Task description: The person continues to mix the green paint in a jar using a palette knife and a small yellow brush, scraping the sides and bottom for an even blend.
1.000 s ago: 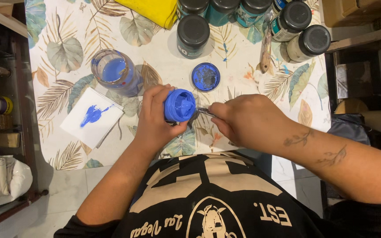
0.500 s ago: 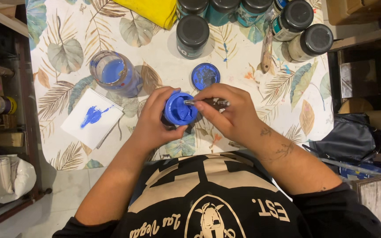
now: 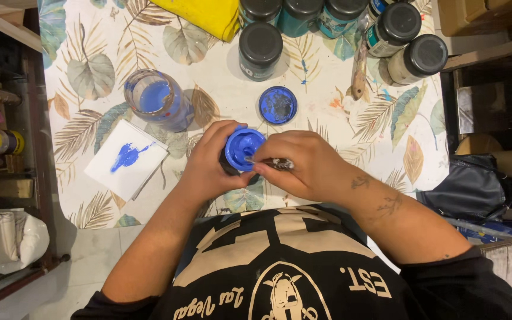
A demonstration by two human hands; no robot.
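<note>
Left hand (image 3: pixel 208 169) gripping blue paint pot (image 3: pixel 243 148), right hand (image 3: pixel 303 166) pinching brush (image 3: pixel 271 162); leaf-print tablecloth (image 3: pixel 108 71)

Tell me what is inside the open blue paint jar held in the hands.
The open blue paint jar shows thick blue paint, and the tip of a thin brush in the right hand reaches into it. The left hand covers the jar's side, hiding the paint's depth.

Leaf-patterned tablecloth (image 3: pixel 386 127), pale tiled floor (image 3: pixel 90 255).
</note>
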